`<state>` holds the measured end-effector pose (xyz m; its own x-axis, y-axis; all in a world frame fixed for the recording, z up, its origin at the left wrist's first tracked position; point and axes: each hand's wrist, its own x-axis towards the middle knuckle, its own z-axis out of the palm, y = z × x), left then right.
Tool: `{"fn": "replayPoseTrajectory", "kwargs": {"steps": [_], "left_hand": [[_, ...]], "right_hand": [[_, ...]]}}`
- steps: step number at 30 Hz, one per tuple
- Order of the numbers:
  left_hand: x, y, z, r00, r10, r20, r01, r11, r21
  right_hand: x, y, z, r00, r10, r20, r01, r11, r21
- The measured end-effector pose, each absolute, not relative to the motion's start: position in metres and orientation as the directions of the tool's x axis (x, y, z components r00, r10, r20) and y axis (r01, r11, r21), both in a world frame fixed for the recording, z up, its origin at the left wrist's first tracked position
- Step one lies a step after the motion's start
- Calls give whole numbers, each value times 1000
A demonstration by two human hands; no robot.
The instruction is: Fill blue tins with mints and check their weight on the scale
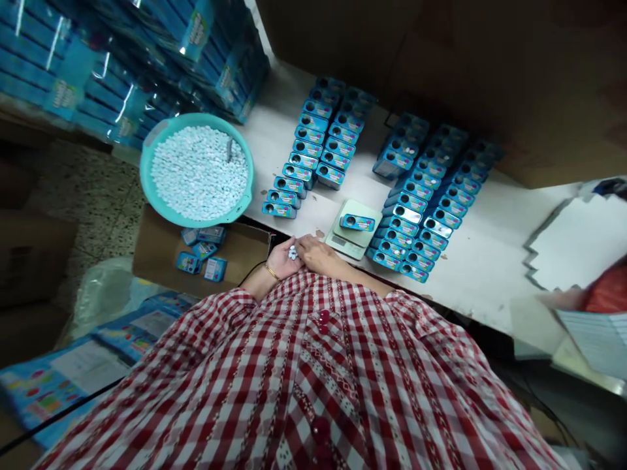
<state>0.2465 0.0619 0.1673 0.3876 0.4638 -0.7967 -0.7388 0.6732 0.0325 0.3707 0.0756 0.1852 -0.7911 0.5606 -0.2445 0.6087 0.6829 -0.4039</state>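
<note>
Here, the left hand cups white pellets; the right hand lies at its three o'clock, grip unclear.

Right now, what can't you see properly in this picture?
In the head view:
- The number on the scale: too small and dim.
- How many white pieces the left hand holds: too small, and the right hand may cover some.
- The rest of the stacked blue packs: cut off by the top and left edges.
</note>
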Motion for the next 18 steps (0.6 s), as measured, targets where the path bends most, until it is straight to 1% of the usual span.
{"fn": "replayPoseTrajectory", "kwargs": {"steps": [2, 7, 10, 13, 18], "left_hand": [[244, 57, 169, 388, 451, -804, -740, 672, 19], [241, 53, 168, 356, 436, -827, -747, 665, 29], [242, 54, 167, 367, 435, -822, -732, 681, 34], [243, 55, 166, 384, 438, -813, -719, 695, 35], [244, 55, 162, 372, 418, -829, -718, 696, 28]], "right_hand": [[366, 74, 182, -807, 527, -268, 590, 698, -405], [369, 69, 179, -824, 516, -234, 564, 709, -423], [371, 68, 178, -808, 541, -236, 585, 687, -431], [374, 67, 177, -790, 578, -205, 604, 674, -425], [381, 66, 172, -798, 589, -130, 565, 656, -501]]}}
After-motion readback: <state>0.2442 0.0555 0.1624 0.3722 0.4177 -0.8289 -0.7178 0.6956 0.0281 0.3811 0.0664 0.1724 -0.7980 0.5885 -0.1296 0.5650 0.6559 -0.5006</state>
